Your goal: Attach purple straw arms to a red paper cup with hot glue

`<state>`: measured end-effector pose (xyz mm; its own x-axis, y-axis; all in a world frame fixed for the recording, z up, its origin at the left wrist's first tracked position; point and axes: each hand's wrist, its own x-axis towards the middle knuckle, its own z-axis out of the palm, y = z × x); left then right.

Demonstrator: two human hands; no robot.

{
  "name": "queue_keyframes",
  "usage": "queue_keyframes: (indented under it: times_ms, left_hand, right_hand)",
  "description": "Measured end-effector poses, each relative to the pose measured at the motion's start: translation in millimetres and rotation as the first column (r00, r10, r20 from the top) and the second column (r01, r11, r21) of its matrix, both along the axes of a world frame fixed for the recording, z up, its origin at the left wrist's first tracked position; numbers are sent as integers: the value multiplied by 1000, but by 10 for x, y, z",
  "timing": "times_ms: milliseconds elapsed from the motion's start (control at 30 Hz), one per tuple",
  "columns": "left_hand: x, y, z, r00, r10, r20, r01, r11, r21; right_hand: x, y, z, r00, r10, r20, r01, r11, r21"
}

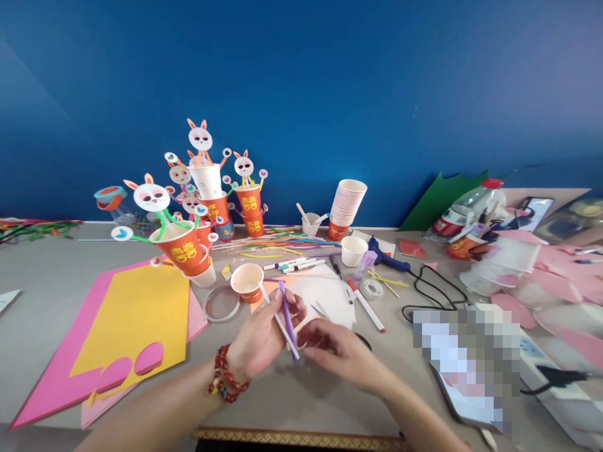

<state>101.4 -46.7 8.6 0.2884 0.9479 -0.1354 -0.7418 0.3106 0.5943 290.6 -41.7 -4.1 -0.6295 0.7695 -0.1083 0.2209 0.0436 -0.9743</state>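
Observation:
My left hand [266, 333], palm up and wearing red bead bracelets, grips a white pipe cleaner [282, 328] and a purple pipe cleaner [286, 314] under its thumb. The two stems lie close together and slant down to the right. At their lower ends my right hand [336, 351] is closed, with its fingers curled in; what sits between its fingertips is hidden. Just beyond my left hand stands an orange-and-white paper cup [247, 282]. White paper [325, 292] lies flat behind both hands.
Rabbit-faced cup figures [179, 245] stand back left, above yellow card [146, 307]. Loose pipe cleaners [282, 242], markers [367, 306], stacked cups [347, 207] and a blue glue gun [386, 254] lie behind. A phone [466, 395] and a power strip [541, 364] are at right.

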Motion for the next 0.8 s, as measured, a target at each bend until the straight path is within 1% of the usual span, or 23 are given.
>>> queue_keyframes:
  times_ms: [33,67,133,167,233,333,400,433,467,500,533,567,600,633,667,700,733,767,800]
  left_hand:
    - [5,-4,4,999,30,22,-30,999,20]
    - [5,-7,12,998,61,31,-62,997,47]
    - [-9,-12,34,992,123,14,-124,987,103]
    - [-20,-10,45,988,152,-3,-150,981,125]
    - [-41,1,57,978,207,-38,-199,968,151]
    - [-71,27,42,950,296,-94,-277,944,176]
    - [-107,32,28,921,356,-157,-317,921,227]
    - [-136,27,28,898,390,-202,-332,904,270]
    - [-172,18,37,864,434,-256,-344,879,331]
    - [-213,5,55,812,487,-321,-346,846,406]
    - [-256,-8,82,743,541,-394,-329,807,490]
    - [-296,-19,113,664,581,-471,-277,776,567]
    - [-328,-26,145,589,593,-550,-191,763,618]
    - [-347,-26,171,529,564,-634,-75,776,627]
    - [-351,-21,186,491,489,-721,57,808,587]
    - [-338,-10,187,470,379,-797,192,838,511]
    - [-311,5,174,461,253,-850,310,852,422]
    - [-273,21,146,461,144,-876,396,850,348]
    - [-228,35,109,470,59,-880,452,841,298]
  right_hand:
    - [-99,-9,-45,991,21,-131,-36,993,-111]
    - [-183,-17,-90,973,8,-230,-60,973,-222]
    - [-300,-25,-162,939,-57,-339,-77,926,-370]
    - [-335,-25,-187,931,-92,-354,-66,910,-409]
    - [-367,-13,-213,925,-143,-352,-19,908,-418]
    - [-313,62,-193,921,-220,-320,106,935,-338]
    - [-189,156,-129,920,-274,-280,213,950,-230]
    - [-101,210,-77,919,-302,-255,269,950,-157]
    - [-2,265,-14,929,-304,-212,296,953,-72]
    - [101,316,59,938,-305,-165,312,950,18]
    - [197,360,138,953,-279,-116,290,952,93]
    - [277,393,220,974,-220,-61,226,963,147]
    - [333,414,299,988,-154,-8,153,968,200]
    - [360,424,370,995,-92,48,77,965,249]
    - [357,424,429,994,-43,102,12,957,290]
    - [328,416,471,990,-9,143,-38,946,323]
    - [277,404,496,986,12,169,-70,937,343]
    - [213,391,503,983,23,182,-87,932,352]
    - [145,379,492,983,24,181,-87,933,350]
